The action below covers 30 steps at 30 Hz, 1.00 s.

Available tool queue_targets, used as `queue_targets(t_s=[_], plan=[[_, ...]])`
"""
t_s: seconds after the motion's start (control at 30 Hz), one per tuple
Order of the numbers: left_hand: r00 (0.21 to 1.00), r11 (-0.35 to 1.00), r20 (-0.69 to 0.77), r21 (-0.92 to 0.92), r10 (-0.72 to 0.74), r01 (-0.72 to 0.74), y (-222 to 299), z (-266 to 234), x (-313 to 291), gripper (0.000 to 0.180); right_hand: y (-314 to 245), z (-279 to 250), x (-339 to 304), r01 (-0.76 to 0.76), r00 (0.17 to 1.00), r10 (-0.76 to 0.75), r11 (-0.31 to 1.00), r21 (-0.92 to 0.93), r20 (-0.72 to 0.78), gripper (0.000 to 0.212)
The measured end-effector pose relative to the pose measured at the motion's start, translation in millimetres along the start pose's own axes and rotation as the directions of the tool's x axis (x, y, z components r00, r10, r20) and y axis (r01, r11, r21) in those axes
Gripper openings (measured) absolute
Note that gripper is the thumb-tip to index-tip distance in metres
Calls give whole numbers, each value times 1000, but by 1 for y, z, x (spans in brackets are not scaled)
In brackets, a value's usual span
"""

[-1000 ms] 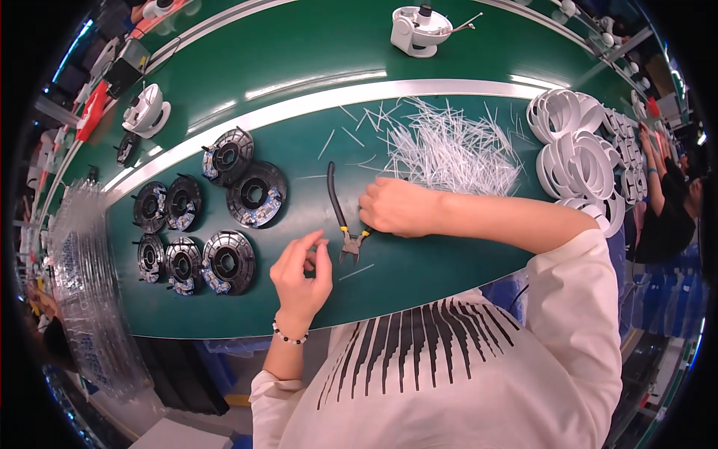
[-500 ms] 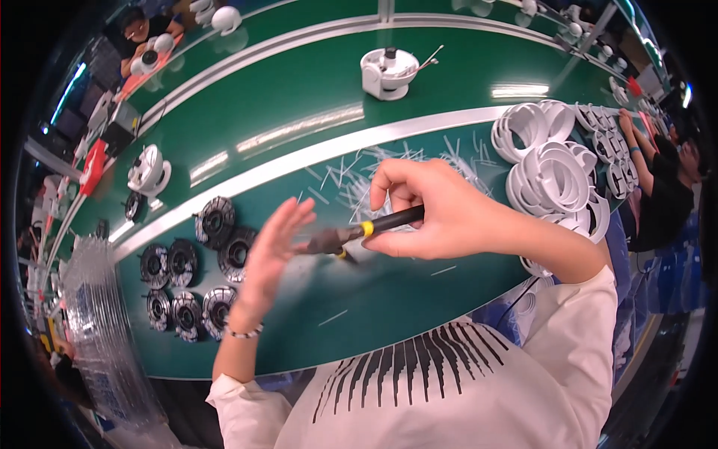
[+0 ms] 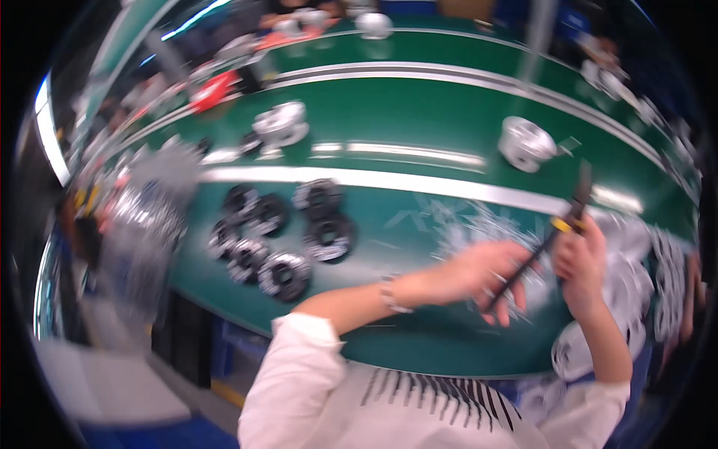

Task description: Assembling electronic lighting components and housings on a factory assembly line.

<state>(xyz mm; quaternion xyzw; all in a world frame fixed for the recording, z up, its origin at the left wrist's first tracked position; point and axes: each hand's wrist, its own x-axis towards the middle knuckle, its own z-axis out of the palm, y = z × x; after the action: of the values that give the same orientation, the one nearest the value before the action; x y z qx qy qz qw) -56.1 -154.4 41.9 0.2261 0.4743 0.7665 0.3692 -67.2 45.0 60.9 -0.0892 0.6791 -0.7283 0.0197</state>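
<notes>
My right hand (image 3: 582, 262) grips a pair of pliers (image 3: 571, 217) with black handles and yellow bands. Their jaws point up and away from me, and one long handle slants down across my left hand (image 3: 486, 273). That hand reaches over a scattered pile of thin white plastic strips (image 3: 479, 224), a bracelet on its wrist. Motion smears its fingers, so whether they pinch any strips cannot be made out. Several round black-and-silver parts (image 3: 284, 275), like motor cores, lie on the green table (image 3: 396, 280) to the left of both hands.
White plastic rings (image 3: 624, 280) are piled right of my right hand. Beyond the pale rail (image 3: 374, 179) stand a white fan-like housing (image 3: 526, 144) and another white assembly (image 3: 282, 126). Clear plastic wrapping (image 3: 142, 224) hangs at the left end. Other people are partly visible farther off.
The view has swung left. My left hand has moved right, over the strips, beside my right hand. The pliers have turned from jaws pointing left to jaws pointing up and away.
</notes>
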Motion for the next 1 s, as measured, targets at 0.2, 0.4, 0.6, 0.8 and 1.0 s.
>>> queue_targets(t_s=[0.2,0.4,0.6,0.8,1.0], plan=[[812,832,-181,113,554,-543,5,33,7,40,11,21,8,189,973,-198,979,83,122,54],[787,721,-196,570,585,-394,14,42,-15,19,6,23,15,247,960,-248,969,21,126,64],[553,341,-109,878,826,-337,0,7,56,19,18,31,26,279,948,-250,950,-140,196,82],[851,-7,241,963,467,-270,4,-3,88,20,3,5,40,-296,955,284,909,293,83,39],[711,169,218,887,669,-430,40,-30,150,15,-13,-125,82,104,989,-144,788,-607,-17,38]])
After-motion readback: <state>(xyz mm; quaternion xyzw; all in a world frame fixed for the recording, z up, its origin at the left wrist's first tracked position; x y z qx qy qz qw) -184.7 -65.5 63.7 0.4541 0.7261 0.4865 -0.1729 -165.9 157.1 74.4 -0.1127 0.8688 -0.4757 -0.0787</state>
